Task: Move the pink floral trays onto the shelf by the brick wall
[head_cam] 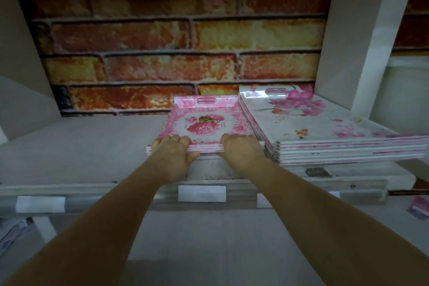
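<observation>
A small stack of pink floral trays (pixel 204 121) lies flat on the white shelf (pixel 81 144), its far end with the handle slot close to the brick wall (pixel 176 53). My left hand (pixel 173 153) grips the stack's near edge at the left, fingers on top and thumb below. My right hand (pixel 241 148) holds the same edge at the right. Just to the right sits a taller stack of larger white trays with pink flowers (pixel 325 130), nearly touching the small stack.
A white upright panel (pixel 380 37) bounds the shelf on the right, a white side wall on the left. The shelf's front rail (pixel 116 195) carries blank white label strips. Pink items show at the lower right edge.
</observation>
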{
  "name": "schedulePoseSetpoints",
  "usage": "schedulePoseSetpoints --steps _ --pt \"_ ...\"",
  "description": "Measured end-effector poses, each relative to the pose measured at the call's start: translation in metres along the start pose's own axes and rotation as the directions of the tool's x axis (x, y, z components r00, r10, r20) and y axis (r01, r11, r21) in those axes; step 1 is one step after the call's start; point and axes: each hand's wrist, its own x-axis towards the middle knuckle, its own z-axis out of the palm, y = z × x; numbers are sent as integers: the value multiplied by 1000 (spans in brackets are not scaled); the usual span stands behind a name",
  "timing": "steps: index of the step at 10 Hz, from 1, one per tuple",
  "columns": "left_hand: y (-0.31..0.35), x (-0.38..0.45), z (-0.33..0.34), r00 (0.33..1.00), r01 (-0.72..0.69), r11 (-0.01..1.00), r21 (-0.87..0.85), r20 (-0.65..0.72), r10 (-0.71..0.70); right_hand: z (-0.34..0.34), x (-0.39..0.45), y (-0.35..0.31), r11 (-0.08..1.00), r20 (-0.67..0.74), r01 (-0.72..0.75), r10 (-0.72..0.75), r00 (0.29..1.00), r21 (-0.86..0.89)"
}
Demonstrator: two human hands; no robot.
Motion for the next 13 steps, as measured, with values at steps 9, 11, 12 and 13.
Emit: schedulePoseSetpoints --steps 9,11,12,13 --pt "86 -3 -14 973 -140 989 -55 -191 127 -56 -43 33 996 -188 69 -57 980 60" --pt "137 -2 -25 990 -141 971 -195 0 143 -58 -68 70 974 81 -224 220 972 41" --pt "132 -7 -22 988 -139 973 -185 47 150 -52 -68 72 978 218 -196 177 960 70" --pt "124 -9 -32 987 -161 960 -227 -21 160 -62 -68 73 948 151 -262 237 960 180"
